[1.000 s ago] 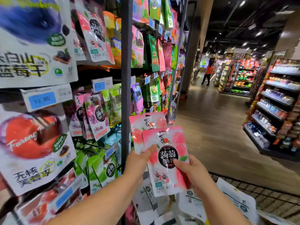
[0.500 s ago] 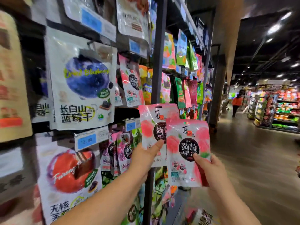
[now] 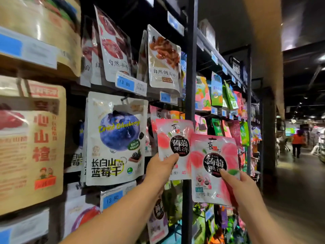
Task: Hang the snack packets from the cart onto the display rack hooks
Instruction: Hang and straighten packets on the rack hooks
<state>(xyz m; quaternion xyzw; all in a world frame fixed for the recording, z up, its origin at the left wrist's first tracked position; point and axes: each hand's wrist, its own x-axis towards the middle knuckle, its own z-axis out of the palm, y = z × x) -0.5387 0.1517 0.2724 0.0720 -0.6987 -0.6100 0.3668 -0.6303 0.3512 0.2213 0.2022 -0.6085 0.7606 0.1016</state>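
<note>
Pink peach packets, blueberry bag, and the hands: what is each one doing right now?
Upper pink plastic peach packet: held up against the rack.
Lower pink plastic peach packet: held up, on no hook.
White plastic dried-blueberry pouch: hanging on a hook.
Left hand: pinching upper packet.
Right hand: pinching lower packet.

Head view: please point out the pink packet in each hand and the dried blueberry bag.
Left-hand pink packet [image 3: 179,146]: head view, its black round label.
Right-hand pink packet [image 3: 212,164]: head view, its black round label.
Dried blueberry bag [image 3: 117,136]: head view, printed blueberry.
</note>
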